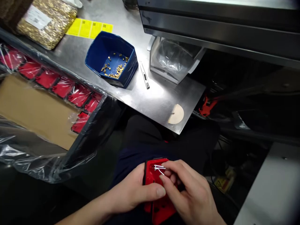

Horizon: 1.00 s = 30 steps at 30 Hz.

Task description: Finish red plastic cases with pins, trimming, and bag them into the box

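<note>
My left hand is wrapped round a red plastic part with black edging, its thumb lying across the front. The part is held low over my lap. At its upper end my right hand pinches a few thin, shiny metal pins between thumb and finger. They sit right over the red surface; I cannot tell whether their far ends are seated in it. My right fingers hide some of the part's right side.
A blue bin with small brass pieces stands on the metal bench, beside a utility knife and a wooden disc. A grey bin is behind. Left, a plastic-lined box holds several red parts.
</note>
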Each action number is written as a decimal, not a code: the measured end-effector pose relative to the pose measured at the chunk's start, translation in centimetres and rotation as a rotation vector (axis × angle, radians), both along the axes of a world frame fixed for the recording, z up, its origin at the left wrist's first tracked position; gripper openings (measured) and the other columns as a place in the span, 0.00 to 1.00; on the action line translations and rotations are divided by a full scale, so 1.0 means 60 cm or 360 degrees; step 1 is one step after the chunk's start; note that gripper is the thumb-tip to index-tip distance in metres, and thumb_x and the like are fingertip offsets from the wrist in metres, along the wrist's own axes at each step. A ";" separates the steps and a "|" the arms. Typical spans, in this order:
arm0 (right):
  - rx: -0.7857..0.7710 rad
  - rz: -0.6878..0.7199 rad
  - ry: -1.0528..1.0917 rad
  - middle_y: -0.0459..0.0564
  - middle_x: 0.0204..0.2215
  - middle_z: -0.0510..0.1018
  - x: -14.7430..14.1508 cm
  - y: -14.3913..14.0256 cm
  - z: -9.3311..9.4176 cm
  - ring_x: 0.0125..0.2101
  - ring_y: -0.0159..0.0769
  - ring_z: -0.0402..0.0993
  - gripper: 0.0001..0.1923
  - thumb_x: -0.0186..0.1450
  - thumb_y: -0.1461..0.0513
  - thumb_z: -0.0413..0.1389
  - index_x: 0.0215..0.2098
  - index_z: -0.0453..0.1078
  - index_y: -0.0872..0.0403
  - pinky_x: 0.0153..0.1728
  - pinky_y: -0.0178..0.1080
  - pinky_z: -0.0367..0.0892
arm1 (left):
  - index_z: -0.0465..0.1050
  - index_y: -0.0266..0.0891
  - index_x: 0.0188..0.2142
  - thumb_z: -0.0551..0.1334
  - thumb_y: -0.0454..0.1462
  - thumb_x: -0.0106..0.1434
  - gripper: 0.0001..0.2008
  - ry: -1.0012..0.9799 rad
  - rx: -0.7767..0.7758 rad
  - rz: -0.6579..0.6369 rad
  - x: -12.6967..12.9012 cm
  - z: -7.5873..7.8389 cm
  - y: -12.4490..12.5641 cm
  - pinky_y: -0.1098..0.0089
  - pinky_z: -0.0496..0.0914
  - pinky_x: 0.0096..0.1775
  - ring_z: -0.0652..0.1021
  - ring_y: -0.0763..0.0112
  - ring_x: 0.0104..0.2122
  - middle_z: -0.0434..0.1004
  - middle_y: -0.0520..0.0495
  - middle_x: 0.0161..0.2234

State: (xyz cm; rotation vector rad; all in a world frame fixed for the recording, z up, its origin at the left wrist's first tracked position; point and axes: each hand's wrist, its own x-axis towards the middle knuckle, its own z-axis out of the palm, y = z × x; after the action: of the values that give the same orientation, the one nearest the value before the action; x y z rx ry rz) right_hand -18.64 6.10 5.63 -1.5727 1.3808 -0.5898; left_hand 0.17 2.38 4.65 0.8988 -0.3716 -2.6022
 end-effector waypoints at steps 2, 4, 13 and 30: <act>-0.0067 -0.0018 0.0046 0.46 0.31 0.79 0.004 0.002 -0.008 0.27 0.34 0.76 0.10 0.70 0.64 0.58 0.49 0.71 0.50 0.30 0.37 0.73 | 0.72 0.38 0.46 0.72 0.47 0.62 0.20 -0.0031 0.0004 -0.0021 -0.005 0.001 0.002 0.68 0.68 0.46 0.70 0.65 0.42 0.69 0.47 0.40; -0.0103 -0.0024 0.0066 0.47 0.31 0.79 0.004 0.005 -0.012 0.27 0.34 0.76 0.10 0.70 0.64 0.58 0.49 0.71 0.51 0.30 0.37 0.74 | 0.71 0.38 0.47 0.72 0.48 0.62 0.22 -0.0044 0.0006 -0.0042 -0.007 0.000 0.007 0.68 0.67 0.47 0.70 0.65 0.42 0.69 0.47 0.41; -0.0184 -0.0035 0.0074 0.47 0.31 0.80 0.001 0.006 -0.009 0.27 0.35 0.77 0.11 0.69 0.66 0.58 0.50 0.71 0.53 0.30 0.38 0.73 | 0.68 0.38 0.47 0.71 0.50 0.63 0.23 -0.0068 -0.0056 -0.0085 -0.010 0.001 0.008 0.63 0.67 0.51 0.71 0.61 0.44 0.67 0.47 0.41; -0.0527 0.0431 -0.0019 0.55 0.42 0.83 -0.064 -0.035 -0.007 0.41 0.39 0.81 0.15 0.71 0.71 0.57 0.55 0.70 0.59 0.43 0.40 0.76 | 0.72 0.32 0.40 0.65 0.53 0.65 0.23 -0.0011 -0.0192 -0.0391 -0.006 -0.015 0.000 0.72 0.63 0.34 0.66 0.71 0.31 0.66 0.47 0.32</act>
State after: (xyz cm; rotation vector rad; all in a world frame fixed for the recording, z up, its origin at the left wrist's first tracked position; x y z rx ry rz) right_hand -22.49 3.98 5.20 -1.9779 1.0726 -0.6839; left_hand -0.20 2.35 3.76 0.8689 -0.6720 -2.7607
